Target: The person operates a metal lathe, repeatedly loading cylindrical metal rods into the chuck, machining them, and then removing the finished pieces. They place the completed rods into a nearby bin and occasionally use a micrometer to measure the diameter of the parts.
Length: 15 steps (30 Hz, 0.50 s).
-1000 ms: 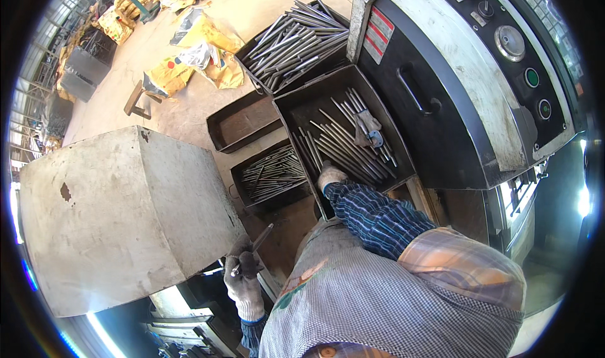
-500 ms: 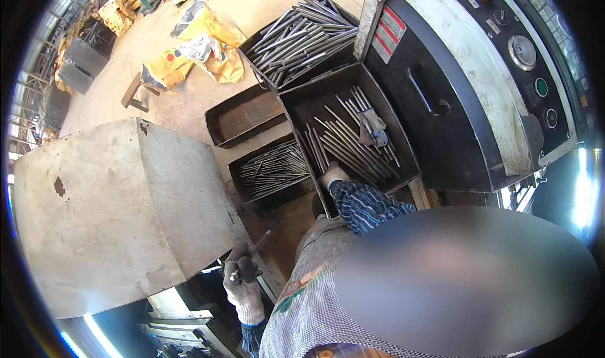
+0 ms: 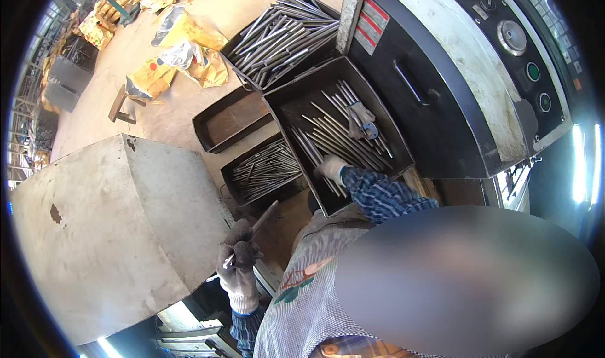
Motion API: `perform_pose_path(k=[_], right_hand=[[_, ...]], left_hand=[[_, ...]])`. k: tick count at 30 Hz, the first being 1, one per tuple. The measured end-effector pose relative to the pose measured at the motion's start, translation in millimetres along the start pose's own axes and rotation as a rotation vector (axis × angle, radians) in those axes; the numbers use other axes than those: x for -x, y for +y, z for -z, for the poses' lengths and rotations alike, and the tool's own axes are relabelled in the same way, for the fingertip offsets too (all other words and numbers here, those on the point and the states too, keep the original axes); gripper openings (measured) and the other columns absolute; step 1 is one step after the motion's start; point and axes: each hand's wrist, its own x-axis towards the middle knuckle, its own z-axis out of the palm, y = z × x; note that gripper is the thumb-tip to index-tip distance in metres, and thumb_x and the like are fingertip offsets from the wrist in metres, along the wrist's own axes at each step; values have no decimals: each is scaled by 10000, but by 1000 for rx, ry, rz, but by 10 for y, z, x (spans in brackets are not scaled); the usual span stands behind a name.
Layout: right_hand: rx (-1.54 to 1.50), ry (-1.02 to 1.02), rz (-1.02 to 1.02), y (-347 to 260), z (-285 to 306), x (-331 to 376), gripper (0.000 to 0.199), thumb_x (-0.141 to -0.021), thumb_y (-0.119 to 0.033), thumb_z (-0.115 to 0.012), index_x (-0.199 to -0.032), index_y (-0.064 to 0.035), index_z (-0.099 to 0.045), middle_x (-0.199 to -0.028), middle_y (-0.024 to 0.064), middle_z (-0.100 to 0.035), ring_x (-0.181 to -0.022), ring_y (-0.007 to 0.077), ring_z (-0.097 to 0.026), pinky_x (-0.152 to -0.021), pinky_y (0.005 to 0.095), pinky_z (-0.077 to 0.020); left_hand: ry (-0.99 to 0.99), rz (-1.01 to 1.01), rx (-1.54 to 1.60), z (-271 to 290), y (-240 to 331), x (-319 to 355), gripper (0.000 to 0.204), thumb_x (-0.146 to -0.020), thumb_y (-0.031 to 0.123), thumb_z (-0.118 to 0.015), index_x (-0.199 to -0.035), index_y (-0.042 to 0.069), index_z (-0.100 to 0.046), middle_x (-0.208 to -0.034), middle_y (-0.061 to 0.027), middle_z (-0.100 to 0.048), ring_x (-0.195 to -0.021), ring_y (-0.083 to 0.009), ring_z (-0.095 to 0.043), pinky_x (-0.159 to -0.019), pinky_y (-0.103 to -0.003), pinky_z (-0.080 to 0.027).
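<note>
My left hand [image 3: 239, 263], in a grey-and-white knit glove, is closed round a metal rod [image 3: 265, 217]. One end of it sticks out up and to the right, and a shiny metal tip shows at the lower side of the fist. My right hand [image 3: 331, 168], also gloved, reaches into a dark metal tray [image 3: 357, 69] and lies with curled fingers across the leftmost metal rods [image 3: 307, 147]. Its fingertips are partly hidden. More rods [image 3: 345, 140] lie side by side in that tray, with a grey cloth-like piece and a blue-grey round part [image 3: 369, 130] on top.
A bin of thicker rods [image 3: 287, 36] stands behind the tray. Left of it are a shallow bin [image 3: 236, 120] and a bin of thin rods [image 3: 265, 169]. A machine with a control panel [image 3: 520, 62] stands right, a pale metal cabinet [image 3: 113, 219] left. Yellow sacks [image 3: 189, 49] lie behind.
My right hand has shifted slightly up the leftmost rods, and their lower ends now show below it. My left hand still grips its rod. The whole view has moved a little.
</note>
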Motion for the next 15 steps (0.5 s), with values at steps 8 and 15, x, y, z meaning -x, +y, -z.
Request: perform_pose_path(k=[8, 15], right_hand=[[-941, -233, 292, 210, 692, 1083, 140, -894, -135, -677, -862, 0, -688, -729, 95, -685, -573, 171, -649, -487, 270, -545], [-846, 36, 377, 920, 654, 2029, 517, -710, -105, -838, -1175, -14, -631, -985, 95, -710, -920, 199, -685, -864, 338, -570]], left_hand=[[-459, -547, -84, -287, -143, -545, 206, -960, 122, -634, -1044, -67, -640, -1173, -291, -666, -1110, -381, -666, -947, -442, -520], [-848, -532, -176, -965, -548, -710, 384, -793, -15, -719, -1175, -13, -687, -1254, -206, -663, -1157, -347, -647, -962, -395, -539]])
